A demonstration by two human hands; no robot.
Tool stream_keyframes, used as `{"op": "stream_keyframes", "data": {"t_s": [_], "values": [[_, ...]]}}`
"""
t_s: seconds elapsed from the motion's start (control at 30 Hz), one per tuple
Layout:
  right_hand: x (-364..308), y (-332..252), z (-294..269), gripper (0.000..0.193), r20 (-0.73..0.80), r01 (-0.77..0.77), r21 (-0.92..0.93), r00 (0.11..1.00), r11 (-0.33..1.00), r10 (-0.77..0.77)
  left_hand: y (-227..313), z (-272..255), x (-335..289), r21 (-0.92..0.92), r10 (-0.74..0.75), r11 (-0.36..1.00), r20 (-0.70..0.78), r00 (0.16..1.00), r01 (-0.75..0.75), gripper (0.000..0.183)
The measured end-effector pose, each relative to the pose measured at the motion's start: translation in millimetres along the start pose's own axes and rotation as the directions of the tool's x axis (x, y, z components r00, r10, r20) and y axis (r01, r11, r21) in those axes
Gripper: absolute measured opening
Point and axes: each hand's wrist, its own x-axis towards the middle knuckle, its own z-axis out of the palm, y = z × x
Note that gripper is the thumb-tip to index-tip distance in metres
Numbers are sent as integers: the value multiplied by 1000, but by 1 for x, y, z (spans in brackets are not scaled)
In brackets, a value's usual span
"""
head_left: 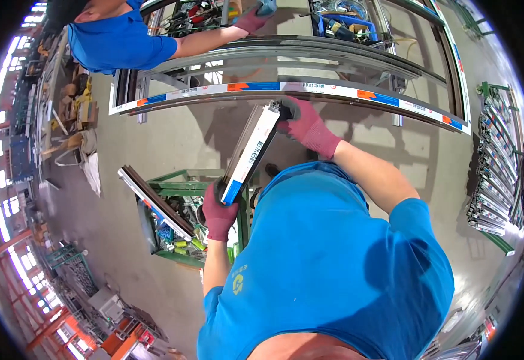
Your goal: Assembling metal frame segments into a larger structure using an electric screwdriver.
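Note:
Both my hands wear dark red gloves with grey palms. Between them I hold a short aluminium profile [253,150], tilted, with white and blue protective film on its upper face. My left hand [218,210] is closed around its lower, nearer end. At the far end, my right hand [305,123] grips it with the fingers partly hidden behind it. That end is close to the near rail of a large window frame [328,90] covered in white, blue and orange film. A second profile piece [157,205] lies across a green cart to my left.
The green cart [172,187] holds loose parts and green-yellow items. Across the frame, a co-worker in a blue shirt [118,43] reaches right with a gloved hand. A blue bin [355,29] of tools stands beyond; a rack of profiles [496,168] is at far right.

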Motion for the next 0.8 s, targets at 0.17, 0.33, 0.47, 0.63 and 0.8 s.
{"op": "stream_keyframes", "data": {"t_s": [0.17,0.33,0.47,0.63,0.8], "values": [[16,12,-31,43,218,-2,-143,975,990,33,-5,-3,-7,46,22,999,51,998,-24,53],[9,-10,-34,43,283,120,-66,954,991,-96,2,-10,-5,1,14,1000,113,993,-14,55],[7,-22,-38,38,402,-141,166,913,976,63,17,-17,-5,-67,-47,996,211,976,62,59],[12,-12,-42,33,487,-268,207,862,941,139,27,-12,-9,-152,-107,976,282,953,155,63],[11,-1,-42,17,359,-287,224,913,931,195,22,0,-18,-163,-113,975,221,969,151,54]]}}
